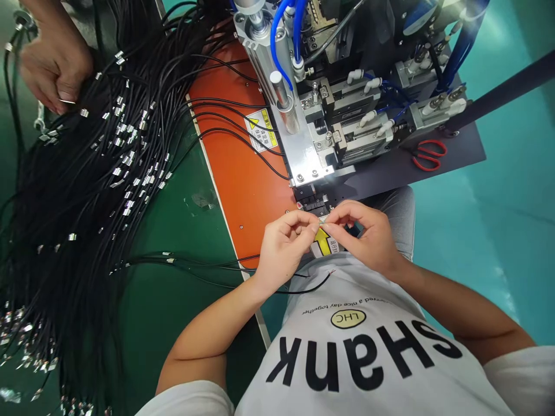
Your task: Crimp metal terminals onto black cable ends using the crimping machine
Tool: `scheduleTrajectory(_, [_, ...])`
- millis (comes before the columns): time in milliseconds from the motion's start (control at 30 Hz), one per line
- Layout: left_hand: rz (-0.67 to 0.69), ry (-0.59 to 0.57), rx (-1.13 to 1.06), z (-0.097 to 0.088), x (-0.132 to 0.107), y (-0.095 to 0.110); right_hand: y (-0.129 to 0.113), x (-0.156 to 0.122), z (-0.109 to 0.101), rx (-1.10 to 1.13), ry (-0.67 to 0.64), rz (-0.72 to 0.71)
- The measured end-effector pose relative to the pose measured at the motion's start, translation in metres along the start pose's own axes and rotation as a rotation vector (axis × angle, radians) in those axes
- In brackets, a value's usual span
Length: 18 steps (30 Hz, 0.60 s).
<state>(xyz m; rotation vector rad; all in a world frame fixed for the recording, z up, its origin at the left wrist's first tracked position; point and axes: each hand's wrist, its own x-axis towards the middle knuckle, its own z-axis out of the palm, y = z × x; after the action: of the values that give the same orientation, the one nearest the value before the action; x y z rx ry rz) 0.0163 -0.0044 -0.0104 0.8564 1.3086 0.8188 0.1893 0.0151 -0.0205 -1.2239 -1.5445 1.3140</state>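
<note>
My left hand [284, 245] is closed in a pinch, thumb against forefinger, in front of the machine [303, 156]. My right hand [366, 234] pinches at the same spot, and the fingertips of both hands nearly meet there. Between them is a tiny pale end, seemingly the wires of a black cable [249, 258] that runs in from the left behind my left hand; the fingers mostly hide it. Two more cable ends lie below my hands; one black cable [303, 292] shows bare wire tips against the white shirt [347, 346].
A large heap of black cables [82, 242] with shiny metal tags covers the green table [173, 335]. Another person's hand [56, 63] works at its top left. Several cables cross the orange plate [221, 185]. Red-handled scissors [429, 155] lie on the dark base at right.
</note>
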Motion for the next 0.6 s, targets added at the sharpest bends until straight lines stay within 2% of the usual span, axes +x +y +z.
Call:
scheduleTrajectory(167, [0.031, 0.004, 0.003, 0.0020, -0.0011, -0.0002, 0.0015, -0.0025, 0.0021, -0.010, 0.031, 0.006])
scheduleTrajectory(400, [0.184, 0.015, 0.055, 0.0053, -0.0014, -0.0010, 0.0021, -0.0073, 0.0035, -0.024, 0.059, -0.033])
scheduleTrajectory(600, [0.202, 0.054, 0.063, 0.0064, -0.0030, -0.0022, 0.0033, -0.0097, 0.0095, -0.010, 0.080, -0.053])
